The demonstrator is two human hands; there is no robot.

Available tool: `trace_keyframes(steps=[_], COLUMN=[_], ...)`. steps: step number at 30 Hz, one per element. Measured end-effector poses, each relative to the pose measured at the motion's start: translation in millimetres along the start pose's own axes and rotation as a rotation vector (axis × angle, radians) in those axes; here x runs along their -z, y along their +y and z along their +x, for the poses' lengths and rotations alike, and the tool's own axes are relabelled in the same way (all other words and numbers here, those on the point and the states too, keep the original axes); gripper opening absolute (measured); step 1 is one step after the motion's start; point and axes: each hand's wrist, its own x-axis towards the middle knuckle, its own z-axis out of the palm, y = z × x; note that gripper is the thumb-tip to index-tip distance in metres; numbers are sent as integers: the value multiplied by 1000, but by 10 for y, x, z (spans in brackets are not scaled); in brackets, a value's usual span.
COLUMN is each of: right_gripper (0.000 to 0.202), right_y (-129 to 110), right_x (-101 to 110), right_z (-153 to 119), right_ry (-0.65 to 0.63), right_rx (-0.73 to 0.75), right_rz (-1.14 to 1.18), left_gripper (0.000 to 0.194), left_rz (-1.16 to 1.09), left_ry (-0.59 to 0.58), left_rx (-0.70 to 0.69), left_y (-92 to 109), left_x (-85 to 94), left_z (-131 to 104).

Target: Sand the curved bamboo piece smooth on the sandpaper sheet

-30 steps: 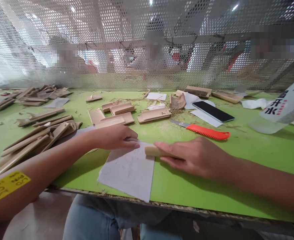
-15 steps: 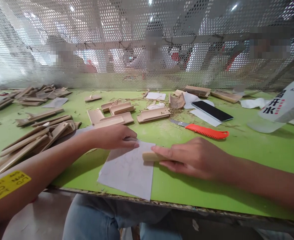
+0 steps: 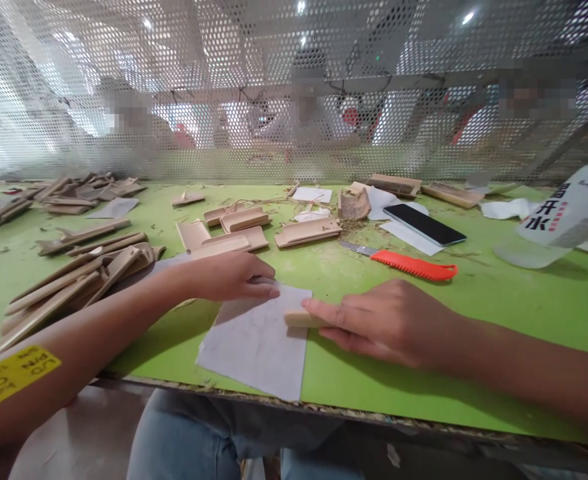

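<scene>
On the green tabletop a pale grey sheet of paper [image 3: 254, 347] lies near the front edge. My left hand [image 3: 229, 277] bears down on its upper edge, fingers curled and thumb on the sheet; the fingertips are partly hidden. From the right, my right hand [image 3: 384, 323] grips a short, pale bamboo piece [image 3: 299, 319], index finger stretched along its top. The left end of this piece lies over the sheet's right part, and the rest is under my fingers. Beyond my right hand is an orange-handled utility knife [image 3: 414, 265], its blade out and pointing left.
Split bamboo pieces [image 3: 309, 231] lie beyond my hands, with a heap of them [image 3: 79, 280] beside my left forearm. At right are a black phone [image 3: 424, 223] and a leaning plastic bottle [image 3: 549, 220]. A perforated screen [image 3: 254, 147] stands behind; people sit beyond it.
My right hand and the bamboo piece have shifted very slightly downward, and the index finger now lies further over the piece. My left hand and the sheet stay nearly in place.
</scene>
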Motion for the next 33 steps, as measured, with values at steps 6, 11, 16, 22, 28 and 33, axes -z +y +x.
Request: trace_keyframes(steps=[6, 11, 16, 22, 28, 33], right_gripper=[35, 36, 36, 38, 32, 28], right_y=[12, -1, 44, 27, -33, -59], right_x=[-14, -11, -31, -54, 12, 59], right_z=[-15, -1, -10, -16, 101, 144], right_ry=[17, -15, -15, -19, -162, -265], right_rx=[-34, -3, -53, -77, -518, -509], right_rz=[18, 8, 6, 147, 636, 706], left_gripper=[42, 42, 43, 42, 44, 46], left_rz=[1, -19, -15, 13, 22, 9], left_ry=[10, -2, -2, -11, -5, -8], left_rx=[7, -3, 30, 31, 46, 56], left_y=[10, 0, 10, 29, -2, -20], left_x=[-5, -3, -3, 4, -7, -25], left_z=[15, 20, 25, 18, 39, 53])
